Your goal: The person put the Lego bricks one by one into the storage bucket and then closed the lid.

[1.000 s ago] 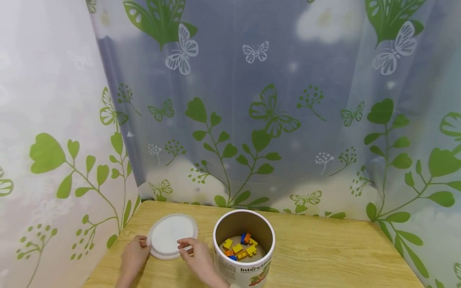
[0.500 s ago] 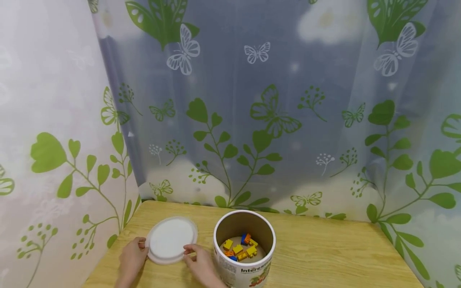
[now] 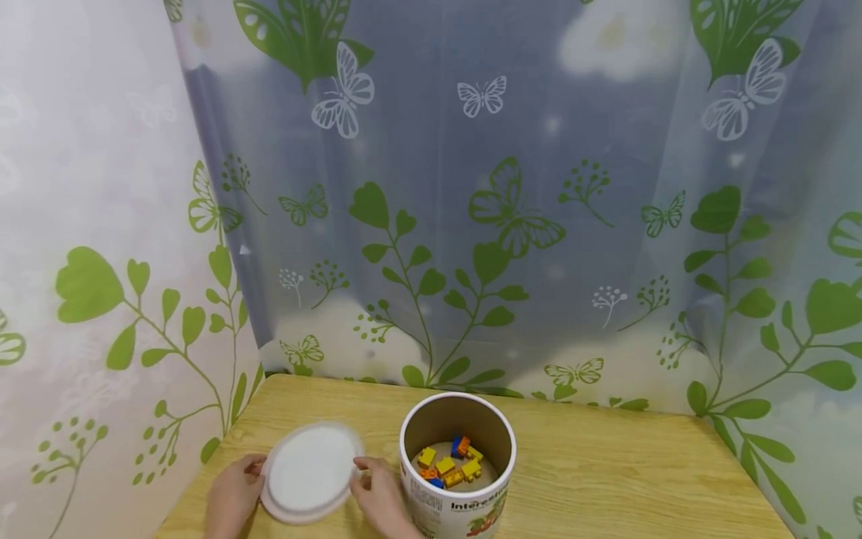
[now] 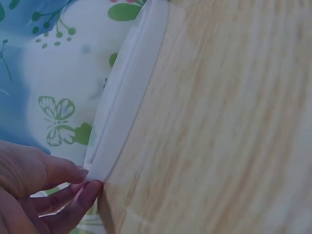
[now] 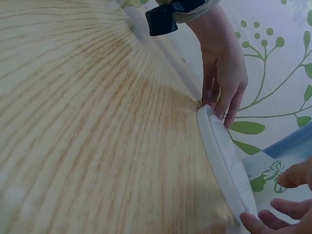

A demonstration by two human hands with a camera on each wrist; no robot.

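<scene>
A round white lid (image 3: 311, 468) is between the two hands at the left of the table in the head view. My left hand (image 3: 232, 490) pinches its left rim; the left wrist view shows the thumb and a finger of that left hand (image 4: 53, 190) on the edge of the lid (image 4: 129, 92). At the opposite rim is my right hand (image 3: 382, 494). In the right wrist view a fingertip of this right hand (image 5: 287, 207) touches the lid (image 5: 222, 156), while its other digits stand apart from it. Whether the lid lies fully flat I cannot tell.
Right of my right hand stands an uncovered white tub (image 3: 458, 509) with printing on its side. Several yellow, blue and orange toy bricks (image 3: 444, 467) lie on its bottom. The wooden table (image 3: 606, 471) meets a patterned curtain (image 3: 512, 299) at the back and left.
The lid has come nearer to me and slightly left, with my left hand moving the same way. My right hand shifted from over the lid to its right rim. The tub stayed put.
</scene>
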